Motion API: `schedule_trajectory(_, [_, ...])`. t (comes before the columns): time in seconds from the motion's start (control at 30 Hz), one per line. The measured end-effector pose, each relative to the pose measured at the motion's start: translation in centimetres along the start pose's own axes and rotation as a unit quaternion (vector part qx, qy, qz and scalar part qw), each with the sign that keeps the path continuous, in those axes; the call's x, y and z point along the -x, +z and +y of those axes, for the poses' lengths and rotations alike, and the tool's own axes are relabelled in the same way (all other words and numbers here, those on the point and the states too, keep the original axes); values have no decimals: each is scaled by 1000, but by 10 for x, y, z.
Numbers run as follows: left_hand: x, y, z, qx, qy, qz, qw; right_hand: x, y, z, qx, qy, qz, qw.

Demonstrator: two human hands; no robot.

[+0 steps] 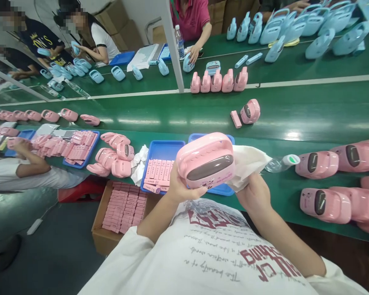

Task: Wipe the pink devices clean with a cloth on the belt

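My left hand (181, 184) is closed around the left end of a pink plastic housing (203, 157) with a handle and a dark oval window. Small printed figures show along its lower edge. A white cloth or tissue (249, 164) is gripped in my right hand (255, 190), and it touches the right end of the housing. Below and behind the housing lies a blue tray (230, 139), mostly hidden. Left of it, another blue tray (166, 145) holds pink rectangular pieces (159, 170) in rows.
Pink housings stand on the right (318, 164) and in a pile at left (121, 168). A clear bottle (276, 164) lies right of my hand. A green conveyor (160, 112) runs ahead, carrying a pink housing (250, 111). A carton (100, 223) sits below. Co-workers handle blue housings opposite.
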State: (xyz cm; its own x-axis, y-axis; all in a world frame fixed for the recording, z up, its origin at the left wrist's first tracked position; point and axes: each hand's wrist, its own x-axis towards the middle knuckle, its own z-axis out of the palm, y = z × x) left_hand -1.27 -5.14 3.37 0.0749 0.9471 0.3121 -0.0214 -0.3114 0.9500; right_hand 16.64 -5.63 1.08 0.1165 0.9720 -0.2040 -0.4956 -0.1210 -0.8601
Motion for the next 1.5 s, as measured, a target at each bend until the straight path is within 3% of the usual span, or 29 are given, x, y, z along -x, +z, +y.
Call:
schedule_trajectory(0.23, [3, 20, 9, -73, 54, -3, 996, 0, -15, -3, -17, 33, -21, 999])
schedule_trajectory(0.37, [0, 29, 14, -190, 79, -37, 978, -5, -18, 5, -29, 47, -14, 998])
schedule_trajectory(0.5, [-9, 34, 16, -237, 82, -69, 966, -12, -16, 14, -42, 61, 7, 997])
schedule_trajectory(0.73, [-18, 27, 0, -156, 19, -67, 985, -18, -12, 12, -67, 72, 81, 992])
schedule_trajectory(0.97, [-24, 15, -10, -100, -17, -72, 992, -21, -6, 18, -74, 101, 90, 988])
schedule_trajectory(1.07, [-23, 10, -14, -140, 9, -91, 986, -27, -6, 15, -71, 81, 90, 990])
schedule_trajectory(1.3, [-25, 7, -17, -199, 138, -119, 963, -42, -12, -9, 16, -72, 69, 995])
schedule_trajectory(1.5, [-26, 4, -20, -180, 176, -134, 958, -34, -15, -14, 63, -133, 36, 988])
